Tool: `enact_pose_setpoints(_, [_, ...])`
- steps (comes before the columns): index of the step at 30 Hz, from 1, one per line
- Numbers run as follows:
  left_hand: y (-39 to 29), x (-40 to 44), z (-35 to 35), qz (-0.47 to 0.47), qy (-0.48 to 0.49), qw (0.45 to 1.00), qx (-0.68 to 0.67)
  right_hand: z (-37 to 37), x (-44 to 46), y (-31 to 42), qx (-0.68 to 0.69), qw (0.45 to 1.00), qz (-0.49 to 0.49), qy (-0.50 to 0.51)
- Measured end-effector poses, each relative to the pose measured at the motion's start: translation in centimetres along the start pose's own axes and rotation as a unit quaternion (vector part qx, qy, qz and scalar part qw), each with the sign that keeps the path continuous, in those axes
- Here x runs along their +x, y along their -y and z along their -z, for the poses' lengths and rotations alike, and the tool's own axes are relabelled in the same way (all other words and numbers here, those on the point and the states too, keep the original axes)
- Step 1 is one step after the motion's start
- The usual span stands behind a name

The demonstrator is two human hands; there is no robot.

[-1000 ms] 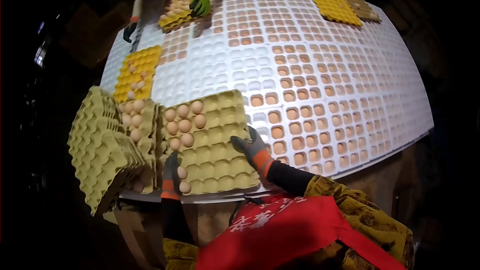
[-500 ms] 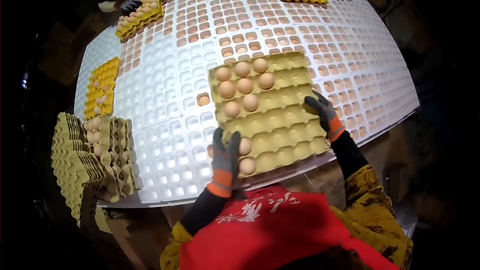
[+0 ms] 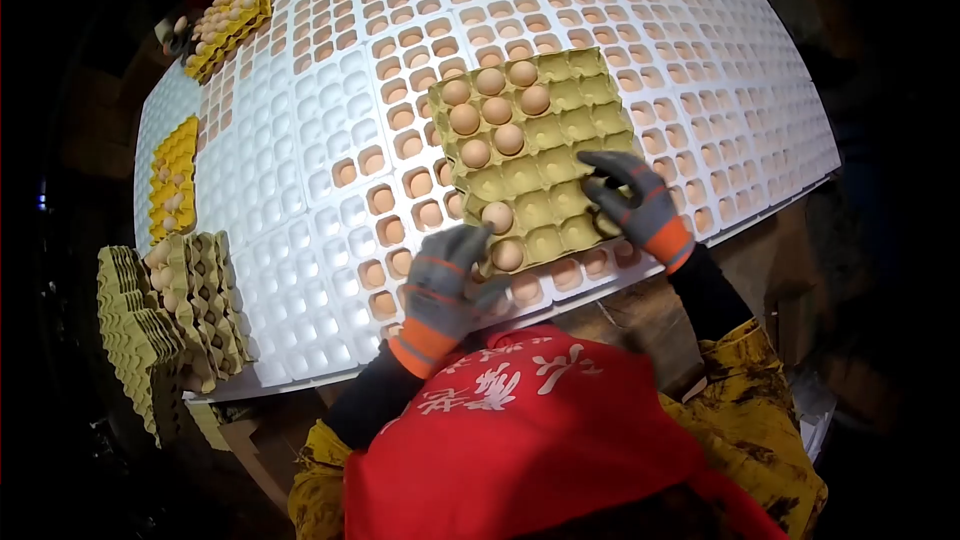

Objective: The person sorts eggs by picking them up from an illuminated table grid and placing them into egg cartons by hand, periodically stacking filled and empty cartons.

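A yellowish pulp egg tray (image 3: 545, 175) lies over the white moulded panels in front of me. Several brown eggs (image 3: 497, 112) sit in its far left part, and two eggs (image 3: 508, 255) are at its near left corner. My left hand (image 3: 443, 285), in a grey and orange glove, is beside that corner with fingers apart, its fingertips close to the eggs; whether they touch is unclear. My right hand (image 3: 635, 202), gloved alike, reaches over the tray's right edge, fingers spread above cups without eggs.
White panels (image 3: 290, 230) with square pockets cover the table, many holding eggs. On the left stand stacked pulp trays (image 3: 135, 325) and a yellow tray (image 3: 172, 175) with eggs. Another person's dark-gloved hand (image 3: 180, 38) is beside a yellow egg tray (image 3: 230, 25).
The pulp tray has shifted right and away from me across the panels, uncovering eggs in pockets on its left. Both hands have loosened from its sides. My view has shifted too.
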State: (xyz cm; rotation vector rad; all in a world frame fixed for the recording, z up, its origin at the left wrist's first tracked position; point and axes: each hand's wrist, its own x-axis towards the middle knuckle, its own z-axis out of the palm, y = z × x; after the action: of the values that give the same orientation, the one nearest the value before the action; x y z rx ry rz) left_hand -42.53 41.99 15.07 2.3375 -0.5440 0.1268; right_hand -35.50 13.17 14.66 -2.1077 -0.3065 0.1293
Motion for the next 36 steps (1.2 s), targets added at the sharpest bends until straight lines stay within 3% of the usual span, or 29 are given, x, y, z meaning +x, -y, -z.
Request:
enact_pose_setpoints(2, [-0.1, 0.1, -2.3, -0.088, 0.069, 0.989, 0.101, -2.2, 0.3, 1.0, -0.126, 0.984, 0.122, 0.03])
enact_pose_setpoints(4, [0.7, 0.3, -5.2, -0.073, 0.142, 0.963, 0.218, -3.7, 1.3, 1.6, -0.127, 0.976, 0.149, 0.092])
enact_pose_setpoints(6, [1.3, 0.3, -4.7, -0.086, 0.072, 0.99, 0.09, -4.8, 2.1, 2.4, -0.128, 0.97, 0.162, 0.126])
enact_pose_setpoints(8, [1.1, -0.3, -2.7, 0.002, -0.011, 0.991, -0.131, -6.2, 2.9, 2.2, -0.143, 0.963, 0.141, 0.179])
enact_pose_setpoints(9, [1.8, -1.5, -2.4, 0.223, -0.002, 0.923, -0.313, -6.8, 2.5, 2.7, -0.17, 0.962, 0.145, 0.158])
enact_pose_setpoints(11, [4.2, -1.2, -0.4, 0.281, -0.078, 0.778, -0.557, -8.3, 2.9, 2.7, -0.269, 0.927, 0.172, 0.199])
enact_pose_setpoints(12, [5.0, -0.8, 0.2, 0.289, -0.105, 0.678, -0.668, -8.8, 2.9, 2.9, -0.317, 0.904, 0.162, 0.237])
enact_pose_setpoints(14, [6.6, 1.5, 0.3, 0.252, -0.121, 0.84, -0.464, -9.0, 2.2, 1.2, -0.122, 0.975, 0.139, 0.125])
enact_pose_setpoints(15, [6.5, 3.6, 0.7, 0.329, -0.06, 0.863, -0.378, -8.9, 2.3, 0.2, -0.021, 0.989, 0.127, 0.066])
enact_pose_setpoints(16, [7.0, 5.2, -0.4, 0.154, -0.082, 0.978, -0.116, -8.1, 2.9, 0.3, 0.302, 0.951, 0.008, 0.058])
enact_pose_setpoints(18, [6.4, 7.6, -1.9, 0.02, -0.094, 0.991, 0.097, -4.6, 3.8, 1.5, 0.578, 0.799, -0.166, 0.029])
enact_pose_setpoints(20, [6.7, 9.7, -3.6, 0.06, 0.108, 0.953, 0.276, -3.6, 6.2, -0.7, 0.467, 0.865, -0.181, 0.037])
enact_pose_setpoints(21, [7.1, 10.2, -4.6, 0.069, 0.093, 0.949, 0.294, -3.9, 7.9, -1.7, 0.236, 0.965, -0.098, 0.057])
enact_pose_setpoints(22, [7.5, 10.3, -4.5, 0.07, 0.049, 0.974, 0.209, -5.0, 9.1, -1.3, -0.076, 0.988, 0.131, -0.023])
enact_pose_setpoints(24, [8.8, 10.1, -3.8, 0.066, -0.035, 0.997, 0.035, -6.5, 9.6, 0.0, -0.361, 0.923, 0.13, 0.003])
enact_pose_setpoints(25, [9.4, 9.9, -3.6, 0.124, -0.078, 0.984, -0.105, -7.4, 10.3, 0.6, -0.401, 0.912, 0.076, 0.041])
enact_pose_setpoints(26, [10.9, 9.7, -2.5, 0.255, -0.031, 0.909, -0.328, -7.0, 10.4, 0.3, -0.316, 0.946, 0.067, 0.033])
enact_pose_setpoints(28, [10.7, 9.0, -0.2, 0.228, -0.063, 0.721, -0.651, -5.4, 10.0, -0.8, -0.141, 0.989, 0.05, 0.019])
enact_pose_setpoints(29, [10.5, 9.4, 0.9, 0.228, -0.075, 0.718, -0.653, -4.7, 9.8, -2.3, 0.131, 0.99, -0.05, 0.031])
enact_pose_setpoints(30, [10.5, 9.9, 1.6, 0.227, -0.09, 0.715, -0.654, -3.0, 9.0, -1.0, 0.399, 0.906, -0.14, 0.022])
enact_pose_setpoints(32, [13.4, 11.6, 1.3, 0.284, -0.05, 0.797, -0.531, -0.8, 9.1, -0.4, 0.485, 0.87, -0.089, 0.028])
enact_pose_setpoints(33, [12.9, 12.7, 0.9, 0.218, -0.043, 0.937, -0.269, -0.2, 9.6, 0.2, 0.433, 0.894, -0.113, 0.043])
enact_pose_setpoints(34, [11.6, 13.6, 0.2, 0.135, -0.032, 0.99, 0.021, -0.7, 10.5, -0.2, 0.297, 0.954, -0.015, 0.038])
enact_pose_setpoints(36, [10.9, 14.1, -1.6, 0.065, -0.024, 0.976, 0.207, -2.8, 13.4, -0.8, 0.011, 0.98, 0.197, 0.026])
